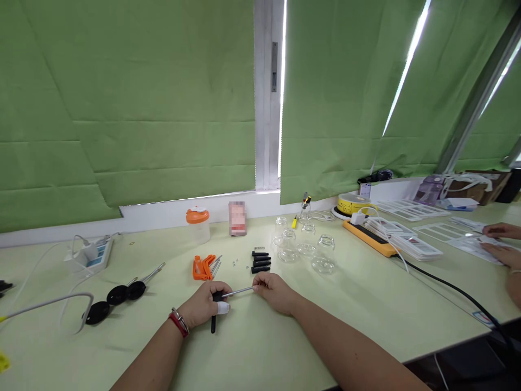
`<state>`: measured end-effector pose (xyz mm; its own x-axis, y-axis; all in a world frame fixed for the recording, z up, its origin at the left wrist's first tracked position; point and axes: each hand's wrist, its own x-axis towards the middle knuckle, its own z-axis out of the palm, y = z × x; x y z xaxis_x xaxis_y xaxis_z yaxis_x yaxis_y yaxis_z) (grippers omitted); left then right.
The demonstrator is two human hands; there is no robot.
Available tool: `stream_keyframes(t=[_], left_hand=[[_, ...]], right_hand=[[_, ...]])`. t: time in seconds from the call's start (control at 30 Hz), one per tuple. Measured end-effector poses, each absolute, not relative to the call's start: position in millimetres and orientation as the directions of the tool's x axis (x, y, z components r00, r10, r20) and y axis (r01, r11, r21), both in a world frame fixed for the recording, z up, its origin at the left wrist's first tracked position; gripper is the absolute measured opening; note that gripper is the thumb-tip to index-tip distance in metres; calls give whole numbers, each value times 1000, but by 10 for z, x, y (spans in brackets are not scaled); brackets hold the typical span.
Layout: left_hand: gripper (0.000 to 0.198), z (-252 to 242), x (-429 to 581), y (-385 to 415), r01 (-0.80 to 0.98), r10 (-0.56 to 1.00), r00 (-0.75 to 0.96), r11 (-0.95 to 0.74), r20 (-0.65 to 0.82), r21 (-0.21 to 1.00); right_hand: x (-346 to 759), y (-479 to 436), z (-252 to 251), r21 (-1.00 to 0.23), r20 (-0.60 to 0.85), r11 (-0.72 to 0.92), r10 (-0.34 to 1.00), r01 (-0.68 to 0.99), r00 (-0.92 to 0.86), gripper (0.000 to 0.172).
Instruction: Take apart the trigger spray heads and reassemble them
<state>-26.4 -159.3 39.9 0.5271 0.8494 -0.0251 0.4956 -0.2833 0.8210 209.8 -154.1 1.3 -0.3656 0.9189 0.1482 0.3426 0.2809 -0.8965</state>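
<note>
My left hand, with a white wrap on one finger, is closed around a black plastic part. A thin metal rod runs from this part to the right. At the rod's far end, the fingertips of my right hand pinch it; the tip itself is hidden. Just beyond my hands lie several black ribbed cylinders and a small spring. Orange plastic frames with thin metal pins lie beyond my left hand. Tiny metal bits are scattered between these groups.
Black discs with metal rods lie left. Several clear glass jars stand right of centre, near an orange power strip. An orange-lidded cup stands at the back. Another person's hands rest on papers at far right.
</note>
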Motion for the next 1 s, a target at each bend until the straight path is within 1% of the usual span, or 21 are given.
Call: stream_keyframes(t=[0.13, 0.33, 0.4, 0.53, 0.67, 0.83, 1.0], left_hand=[[20, 386, -268, -1584, 497, 849, 528, -281, -29, 821], [20, 393, -268, -1568, 499, 849, 527, -281, -29, 820], [20, 397, -269, -1571, 496, 851, 524, -280, -26, 822], [20, 397, -268, -1587, 487, 853, 521, -269, -30, 831], [20, 398, -268, -1593, 500, 850, 526, -278, -32, 820], [20, 405, -261, -1580, 510, 850, 525, -282, -34, 813], [19, 400, -267, -1587, 493, 849, 528, -275, -32, 826]], right_hand=[[2101, -1539, 22, -878, 129, 274, 925, 392, -358, 18], [2113, -1517, -21, -898, 121, 256, 926, 358, -358, 26], [2113, -1516, -26, -902, 134, 260, 928, 345, -348, 24], [2108, -1534, -6, -909, 184, 296, 917, 294, -355, 13], [2099, -1551, 23, -903, 164, 292, 912, 314, -375, 11], [2099, -1537, 15, -882, 143, 284, 922, 376, -361, 15], [2112, -1496, -50, -887, 142, 274, 928, 372, -345, 23]])
